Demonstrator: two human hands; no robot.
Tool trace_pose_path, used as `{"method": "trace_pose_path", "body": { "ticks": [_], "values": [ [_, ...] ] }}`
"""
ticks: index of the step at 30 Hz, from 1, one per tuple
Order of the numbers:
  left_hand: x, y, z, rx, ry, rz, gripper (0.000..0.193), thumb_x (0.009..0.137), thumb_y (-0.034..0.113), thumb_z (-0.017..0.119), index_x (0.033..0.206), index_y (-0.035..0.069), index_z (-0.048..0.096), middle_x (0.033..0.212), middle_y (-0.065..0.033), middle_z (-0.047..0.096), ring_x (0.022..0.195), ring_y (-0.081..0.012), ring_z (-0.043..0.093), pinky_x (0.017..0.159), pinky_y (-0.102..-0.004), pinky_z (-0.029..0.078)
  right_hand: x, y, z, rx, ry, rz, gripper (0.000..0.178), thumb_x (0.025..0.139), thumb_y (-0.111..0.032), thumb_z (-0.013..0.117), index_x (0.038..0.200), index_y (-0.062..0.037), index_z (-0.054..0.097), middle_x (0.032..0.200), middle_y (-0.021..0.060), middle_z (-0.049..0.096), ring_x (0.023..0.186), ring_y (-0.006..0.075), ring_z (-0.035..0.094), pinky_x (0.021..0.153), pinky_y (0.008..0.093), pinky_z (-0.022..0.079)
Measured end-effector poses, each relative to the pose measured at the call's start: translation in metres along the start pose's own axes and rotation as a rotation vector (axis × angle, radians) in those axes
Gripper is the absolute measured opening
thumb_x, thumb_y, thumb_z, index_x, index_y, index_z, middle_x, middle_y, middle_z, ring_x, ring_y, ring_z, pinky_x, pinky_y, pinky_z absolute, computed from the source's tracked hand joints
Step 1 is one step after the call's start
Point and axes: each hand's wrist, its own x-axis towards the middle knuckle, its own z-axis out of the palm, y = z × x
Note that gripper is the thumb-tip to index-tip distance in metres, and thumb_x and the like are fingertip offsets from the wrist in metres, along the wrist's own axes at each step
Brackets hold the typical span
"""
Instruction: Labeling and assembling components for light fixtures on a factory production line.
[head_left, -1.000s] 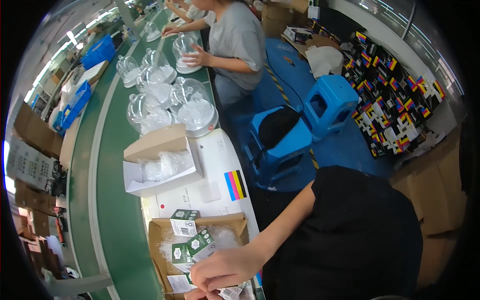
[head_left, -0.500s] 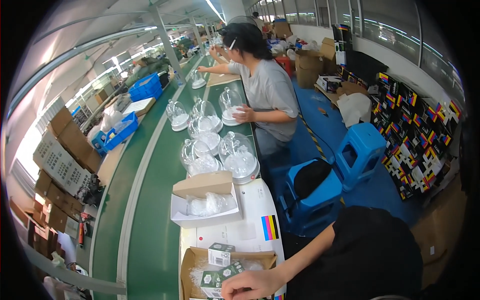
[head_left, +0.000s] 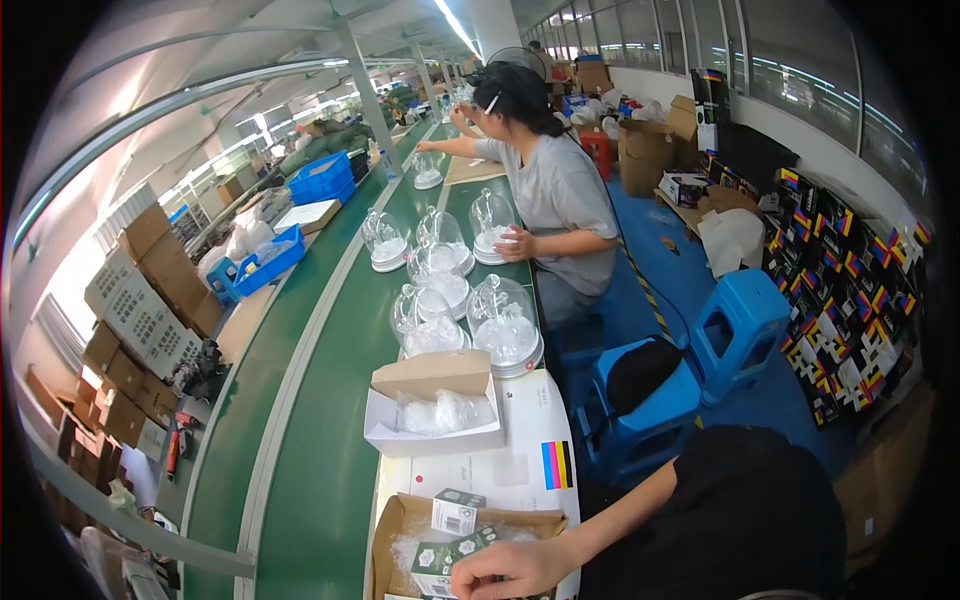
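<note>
At the lower edge my right hand (head_left: 515,567) bends its fingers over the end of a small green-and-white carton (head_left: 437,562); the fingertips are partly hidden. This carton lies in an open brown cardboard box (head_left: 384,545), among crinkled clear plastic wrap. A second small green-and-white carton (head_left: 454,517) stands at the back of the same box. Just beyond is an open white box (head_left: 432,440) with clear plastic-wrapped contents (head_left: 445,412). My left hand is out of view.
Several clear domes on pale round bases (head_left: 505,335) stand farther along the green conveyor (head_left: 330,430). A co-worker (head_left: 565,200) in a grey shirt touches one dome. Blue stools (head_left: 740,325) stand on the right; blue bins (head_left: 322,178) sit across the belt.
The whole view has shifted, so the scene sits a little farther right and lower. My right hand stays on the small carton, with hardly any movement of its own.
</note>
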Motion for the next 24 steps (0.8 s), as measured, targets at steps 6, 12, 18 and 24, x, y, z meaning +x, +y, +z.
{"method": "trace_pose_path", "body": {
  "ticks": [6, 12, 18, 24],
  "values": [
    [0.002, -0.006, 0.005, -0.034, 0.038, 0.073, 0.012, 0.083, -0.001, 0.071, 0.091, 0.002, 0.062, 0.076, -0.0053, 0.062, 0.068, -0.0119, 0.058, 0.059, -0.0249, 0.047, -0.001, 0.004, -0.003, -0.087, -0.021, -0.043, 0.006, 0.093, -0.001, 0.056, 0.097, -0.0022, 0.061, 0.089, 0.0098, 0.065, 0.083, 0.0184, 0.069, 0.067, 0.0291, 0.051],
    [0.003, -0.011, 0.008, -0.107, 0.058, 0.126, 0.012, 0.082, -0.003, 0.070, 0.091, 0.001, 0.062, 0.077, -0.0072, 0.063, 0.067, -0.0129, 0.059, 0.060, -0.0254, 0.049, 0.000, 0.005, -0.004, -0.052, -0.003, -0.043, 0.004, 0.092, -0.002, 0.058, 0.095, -0.0021, 0.061, 0.088, 0.0105, 0.064, 0.082, 0.0197, 0.070, 0.066, 0.0304, 0.052],
    [0.002, -0.014, 0.010, -0.088, 0.067, 0.118, 0.012, 0.083, -0.003, 0.069, 0.092, 0.000, 0.062, 0.078, -0.0080, 0.064, 0.066, -0.0136, 0.059, 0.061, -0.0258, 0.050, -0.001, 0.005, -0.004, -0.126, -0.003, -0.053, 0.004, 0.091, -0.005, 0.060, 0.095, -0.0027, 0.062, 0.090, 0.0116, 0.064, 0.080, 0.0225, 0.068, 0.067, 0.0322, 0.051],
    [0.006, -0.010, 0.009, -0.081, 0.047, 0.123, 0.013, 0.082, -0.003, 0.070, 0.093, 0.000, 0.062, 0.078, -0.0091, 0.064, 0.067, -0.0147, 0.061, 0.063, -0.0268, 0.051, 0.000, 0.018, -0.006, -0.245, -0.013, -0.131, 0.006, 0.090, -0.007, 0.062, 0.094, -0.0033, 0.062, 0.089, 0.0114, 0.064, 0.080, 0.0263, 0.064, 0.069, 0.0350, 0.050]
  ]
}}
